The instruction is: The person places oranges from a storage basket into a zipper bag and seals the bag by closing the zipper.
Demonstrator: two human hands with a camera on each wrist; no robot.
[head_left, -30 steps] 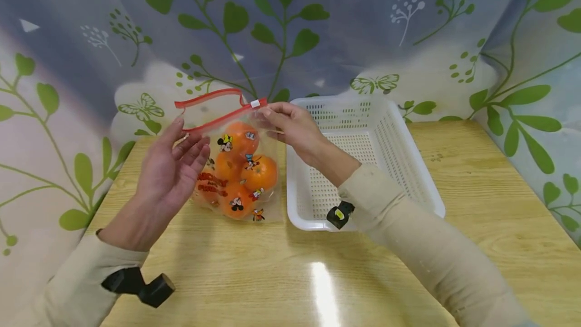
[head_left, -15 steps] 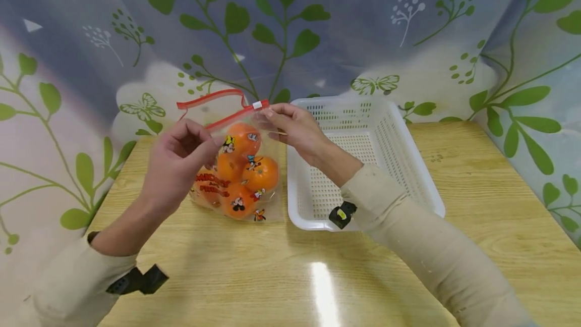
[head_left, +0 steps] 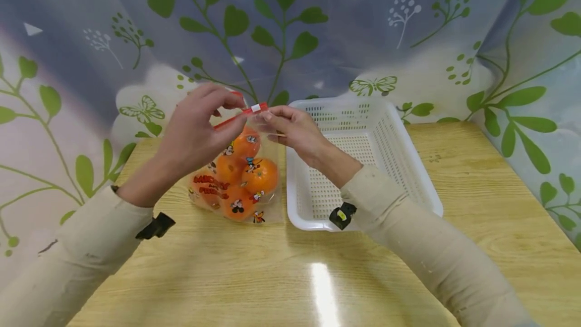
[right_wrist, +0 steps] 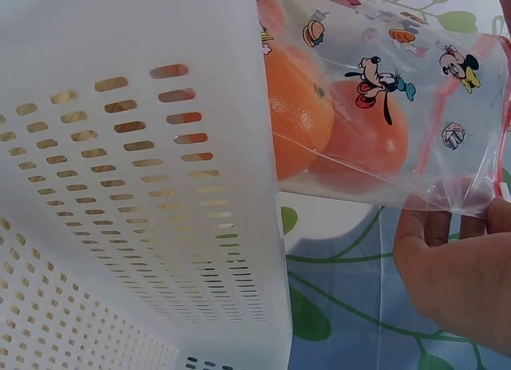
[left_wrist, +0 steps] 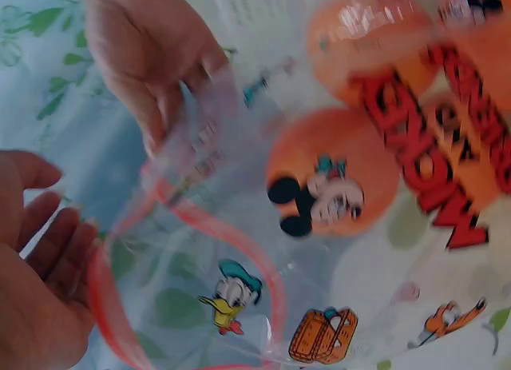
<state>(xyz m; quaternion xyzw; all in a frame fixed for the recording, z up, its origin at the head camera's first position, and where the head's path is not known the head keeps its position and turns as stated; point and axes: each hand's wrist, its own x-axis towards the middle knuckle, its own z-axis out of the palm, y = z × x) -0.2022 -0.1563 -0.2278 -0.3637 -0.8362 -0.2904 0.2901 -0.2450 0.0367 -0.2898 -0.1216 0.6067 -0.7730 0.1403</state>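
A clear zip bag (head_left: 268,211) printed with cartoon figures stands on the table with several oranges (head_left: 260,175) inside. Its red zip edge is parted, and the white slider (head_left: 256,107) sits at the right end. My right hand (head_left: 301,132) pinches the bag's top right corner beside the slider. Over the left part of the mouth hovers my left hand (head_left: 195,132), thumb and fingers apart, hiding much of the red edge. In the left wrist view, the left fingers (left_wrist: 60,250) are beside the red rim with nothing pinched between them.
Right of the bag stands a white perforated plastic basket (head_left: 417,165), partly covered by the right forearm. Both are on a wooden table (head_left: 254,266). A leaf-patterned cloth (head_left: 336,29) hangs behind and at the sides.
My left hand has gone from the bag's left corner up and rightward along the mouth toward the slider, its palm turning over. My right hand keeps its pinch, nearly still.
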